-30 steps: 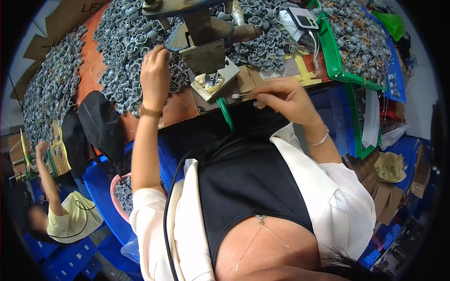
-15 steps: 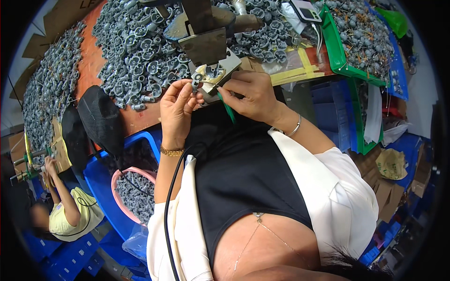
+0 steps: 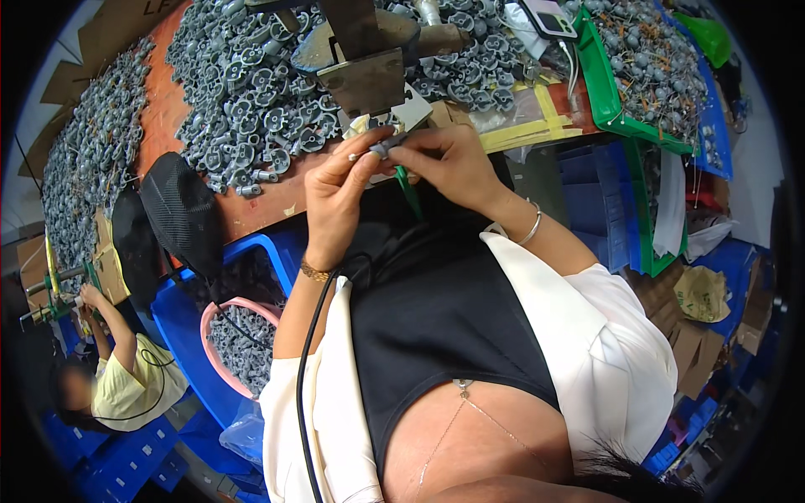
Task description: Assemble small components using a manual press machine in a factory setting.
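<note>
Between my fingertips is a small grey plastic part [image 3: 383,149], partly hidden by the fingers. My left hand [image 3: 342,180] pinches it from the left, and a thin pin-like end with a pale tip [image 3: 353,157] sticks out by the fingers. My right hand [image 3: 444,163] grips the same part from the right with thumb and forefinger. Both hands are just in front of a metal press [image 3: 365,80], whose pale fixture [image 3: 359,126] shows behind the left fingers. Beneath the hands hangs a green strip [image 3: 408,197].
Heaps of grey plastic parts [image 3: 243,84] cover the bench [image 3: 251,214]. At the right stands a green tray [image 3: 597,71] of grey pieces; a phone [image 3: 549,18] lies beside it. A pink-rimmed basket [image 3: 210,339] sits inside a blue bin [image 3: 180,323]. Another person [image 3: 134,377] works at far left.
My left hand has moved right, bringing the grey part away from the fixture to my right hand. Both hands now meet on it, and my right fingers have closed round its right side.
</note>
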Motion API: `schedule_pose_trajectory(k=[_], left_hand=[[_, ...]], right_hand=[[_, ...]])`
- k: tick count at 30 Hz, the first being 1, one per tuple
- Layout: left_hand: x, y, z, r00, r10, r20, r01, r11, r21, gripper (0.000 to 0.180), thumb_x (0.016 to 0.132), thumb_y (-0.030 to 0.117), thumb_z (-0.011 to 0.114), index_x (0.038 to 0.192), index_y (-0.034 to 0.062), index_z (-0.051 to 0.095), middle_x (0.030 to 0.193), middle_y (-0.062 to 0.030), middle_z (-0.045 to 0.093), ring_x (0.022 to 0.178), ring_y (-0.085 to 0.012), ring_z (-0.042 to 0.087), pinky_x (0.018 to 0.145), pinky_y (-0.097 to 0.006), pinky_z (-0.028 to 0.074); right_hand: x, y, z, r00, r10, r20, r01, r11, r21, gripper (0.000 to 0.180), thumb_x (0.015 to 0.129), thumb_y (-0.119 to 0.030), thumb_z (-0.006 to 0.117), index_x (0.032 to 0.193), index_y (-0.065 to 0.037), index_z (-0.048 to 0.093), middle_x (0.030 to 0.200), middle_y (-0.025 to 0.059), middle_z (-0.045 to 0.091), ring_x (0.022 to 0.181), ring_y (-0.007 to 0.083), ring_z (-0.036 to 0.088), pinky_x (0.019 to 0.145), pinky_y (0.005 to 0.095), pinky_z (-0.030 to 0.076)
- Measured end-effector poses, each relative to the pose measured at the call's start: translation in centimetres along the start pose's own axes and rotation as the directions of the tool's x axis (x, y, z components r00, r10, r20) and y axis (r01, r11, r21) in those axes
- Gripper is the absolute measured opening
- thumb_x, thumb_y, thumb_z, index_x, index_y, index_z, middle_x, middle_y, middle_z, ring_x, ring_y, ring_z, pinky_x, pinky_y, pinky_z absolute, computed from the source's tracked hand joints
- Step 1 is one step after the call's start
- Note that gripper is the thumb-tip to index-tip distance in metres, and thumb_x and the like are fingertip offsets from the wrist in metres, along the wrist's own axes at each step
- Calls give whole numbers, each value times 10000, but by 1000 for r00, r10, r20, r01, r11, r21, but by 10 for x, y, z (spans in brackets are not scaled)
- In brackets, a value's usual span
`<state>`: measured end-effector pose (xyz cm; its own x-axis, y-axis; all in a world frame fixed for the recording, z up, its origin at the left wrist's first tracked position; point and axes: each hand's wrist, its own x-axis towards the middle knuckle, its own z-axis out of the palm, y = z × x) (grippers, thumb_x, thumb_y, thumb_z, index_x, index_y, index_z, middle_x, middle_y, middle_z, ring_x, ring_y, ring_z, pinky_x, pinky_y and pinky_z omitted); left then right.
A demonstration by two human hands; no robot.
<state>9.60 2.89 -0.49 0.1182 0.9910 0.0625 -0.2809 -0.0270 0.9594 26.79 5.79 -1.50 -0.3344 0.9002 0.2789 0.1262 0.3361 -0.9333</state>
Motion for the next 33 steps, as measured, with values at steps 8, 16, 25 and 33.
schedule_pose_trajectory(k=[8,16,25,33], left_hand=[[2,-3,-2,873,382,303,-488,677,551,259,809,-21,614,1059,10,674,1289,-144,525,973,-211,543,813,-292,459],[-11,-1,-42,785,330,-525,-309,942,130,249,957,90,495,1163,-24,573,1140,-118,607,953,-140,584,839,-276,468],[-8,-4,-7,955,291,50,-235,649,724,207,745,24,726,939,8,655,829,-74,614,641,-153,557,589,-250,438],[17,-25,-13,935,346,-82,-134,557,819,171,786,40,691,952,6,662,775,-68,604,526,-123,467,496,-254,376]], right_hand=[[0,1,-19,775,426,467,-604,283,745,228,895,-179,614,1057,-20,592,739,16,617,587,41,556,475,171,390],[7,11,-18,977,187,99,-203,961,186,117,900,-127,597,951,-27,567,848,8,585,701,57,571,617,191,448],[8,9,1,949,209,236,-272,921,278,141,893,-131,609,952,-13,559,787,18,600,710,64,579,614,205,464],[12,22,13,997,-18,-77,-18,899,-438,186,829,-223,664,821,-42,625,643,70,651,556,181,642,539,276,474]])
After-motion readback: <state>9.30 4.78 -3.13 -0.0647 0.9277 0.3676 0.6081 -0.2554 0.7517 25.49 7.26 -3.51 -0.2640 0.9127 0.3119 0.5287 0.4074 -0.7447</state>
